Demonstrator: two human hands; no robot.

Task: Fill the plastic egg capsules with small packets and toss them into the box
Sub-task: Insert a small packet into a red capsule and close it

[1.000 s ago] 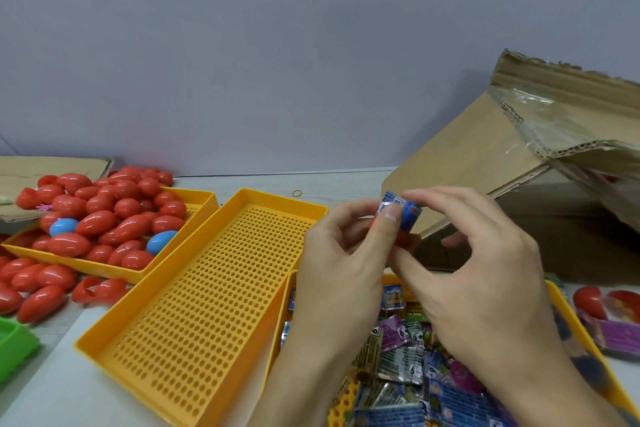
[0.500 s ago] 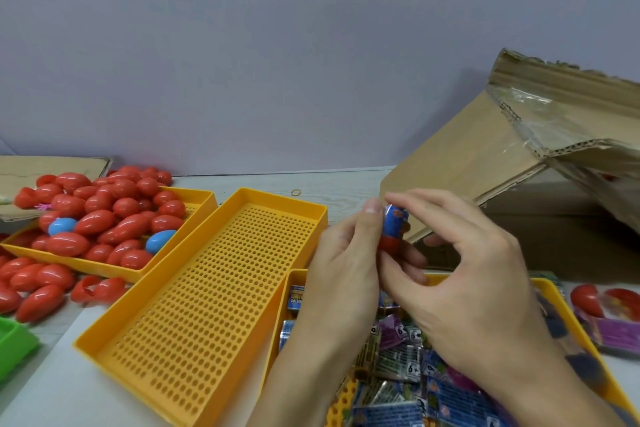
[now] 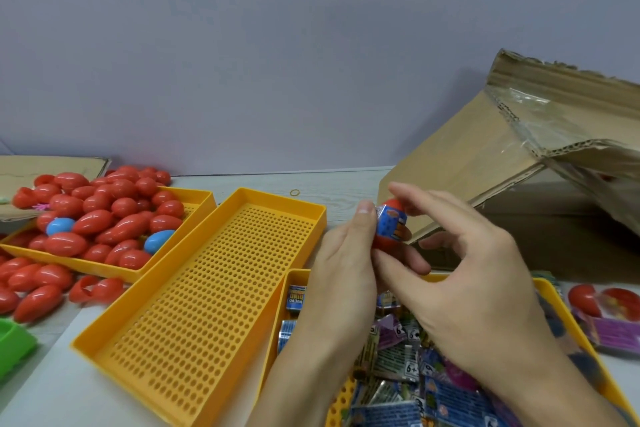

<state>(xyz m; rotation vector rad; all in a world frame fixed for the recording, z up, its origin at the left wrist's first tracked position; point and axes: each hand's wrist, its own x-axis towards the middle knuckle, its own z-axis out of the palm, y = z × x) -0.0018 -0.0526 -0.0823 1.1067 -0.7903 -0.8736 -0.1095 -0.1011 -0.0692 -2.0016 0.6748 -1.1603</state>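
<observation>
While the left hand [image 3: 341, 263] grips the lower half of a small red plastic egg capsule [image 3: 389, 227] between thumb and curled fingers, the right hand [image 3: 464, 274] pinches its upper red cap from above, just right of the frame's centre. A folded blue printed foil packet [image 3: 391, 224] is wedged between the two halves and bulges out at the seam, so the capsule does not look closed yet.

The shell looks light, stiff and smooth, likely slippery under pressure; taking hold on both rounded ends and squeezing straight together seems safest. The packet appears soft and crinkly, and would probably need tucking in before the halves snap shut.

Below the hands, at lower right, sits a yellow perforated plastic tray [image 3: 554, 291] heaped with more small packets. An empty-looking yellow perforated tray [image 3: 194, 295] lies at centre left, and beyond it a third yellow tray [image 3: 204, 199] is piled with red and blue egg capsules. The brown cardboard box [image 3: 485, 163], flap raised, stands at upper right, near the hands.
</observation>
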